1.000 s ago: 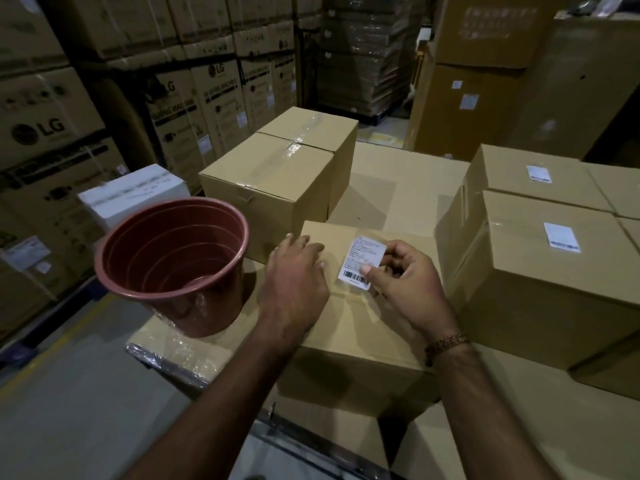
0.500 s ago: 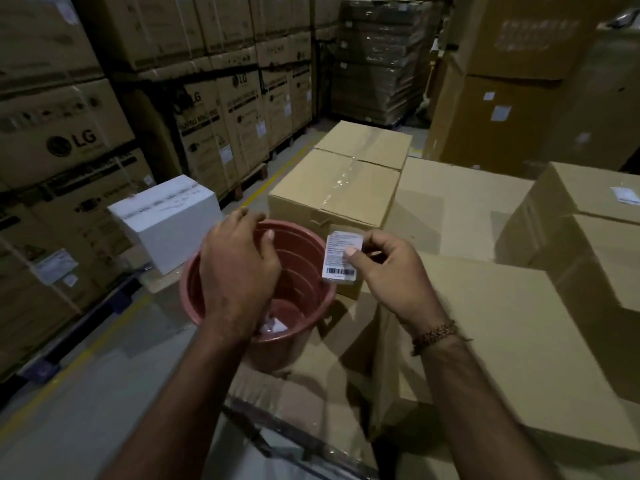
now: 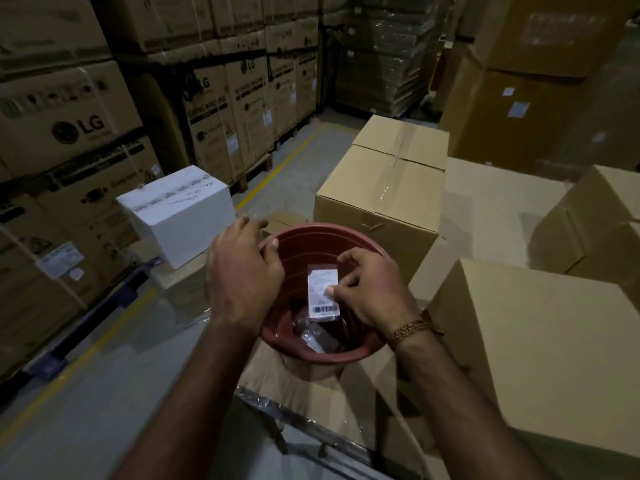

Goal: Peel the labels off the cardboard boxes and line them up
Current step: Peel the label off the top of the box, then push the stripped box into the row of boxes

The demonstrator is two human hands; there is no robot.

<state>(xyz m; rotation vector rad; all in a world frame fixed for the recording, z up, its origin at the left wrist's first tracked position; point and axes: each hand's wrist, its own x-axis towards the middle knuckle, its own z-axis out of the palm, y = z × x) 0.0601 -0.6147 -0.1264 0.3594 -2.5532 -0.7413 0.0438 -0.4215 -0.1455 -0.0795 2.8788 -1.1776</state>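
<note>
At centre left of the frame, the left hand (image 3: pixel 242 275) rests on the near-left rim of the red tub (image 3: pixel 360 351), fingers loosely curved over the edge, steadying rather than clasping. Right of it, the right hand (image 3: pixel 372 292) pinches a peeled label (image 3: pixel 323 293) between thumb and fingers. The label hangs upright, long axis vertical, barcode lowest, directly above the tub's mouth where other scraps lie, so a release should drop it straight inside.

Bucket (image 3: pixel 360 348) at centre, on flat cardboard (image 3: pixel 311 403). Label (image 3: pixel 323 294) over bucket mouth, scraps (image 3: pixel 313 336) inside. White box (image 3: pixel 180 213) left of bucket. Taped box (image 3: pixel 381 199) behind. Plain box (image 3: pixel 540 348) right. Stacked cartons (image 3: pixel 69 126) far left.
</note>
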